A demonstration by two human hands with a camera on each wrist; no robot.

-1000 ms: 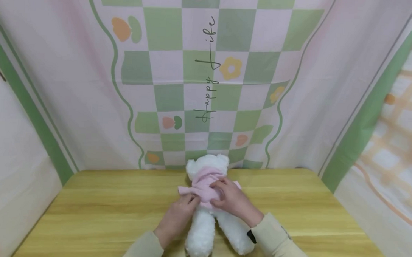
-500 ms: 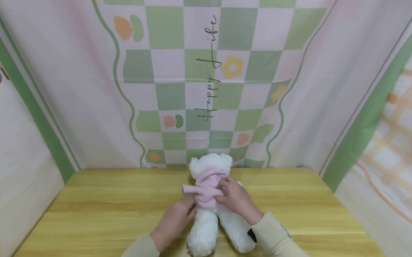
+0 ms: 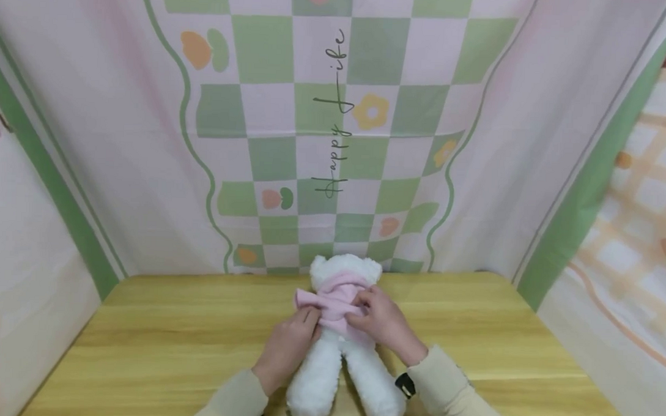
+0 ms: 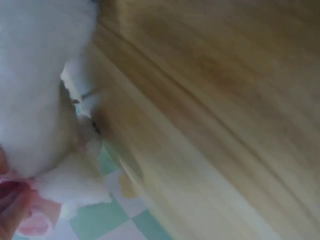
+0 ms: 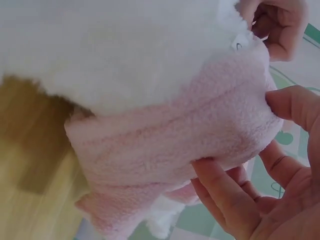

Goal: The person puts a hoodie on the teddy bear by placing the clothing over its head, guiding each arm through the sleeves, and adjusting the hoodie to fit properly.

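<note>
A white plush bear [image 3: 316, 379] lies on the wooden table, legs toward me, in a fuzzy pink top [image 3: 337, 306]. My left hand [image 3: 288, 346] holds the top at its lower left side, just under the left sleeve [image 3: 303, 297]; its fingertips are partly hidden in the head view. In the right wrist view, that left hand [image 5: 282, 27] has curled fingers near a small white tag [image 5: 241, 44]. My right hand [image 3: 383, 320] pinches the top's right side between thumb and fingers. The bear's right-side arm is mostly covered by this hand.
The wooden table [image 3: 169, 331] extends to both sides of the bear. A green-and-white checked curtain [image 3: 319, 116] hangs behind the table's far edge, close to the bear's head [image 3: 346, 266]. Printed cloths hang at the left and right [image 3: 641, 200].
The bear has shifted slightly right at the head, while its legs have swung left. My left hand dipped beneath the sleeve, then came back up; the sleeve now tilts upward. My right hand stays on the top.
</note>
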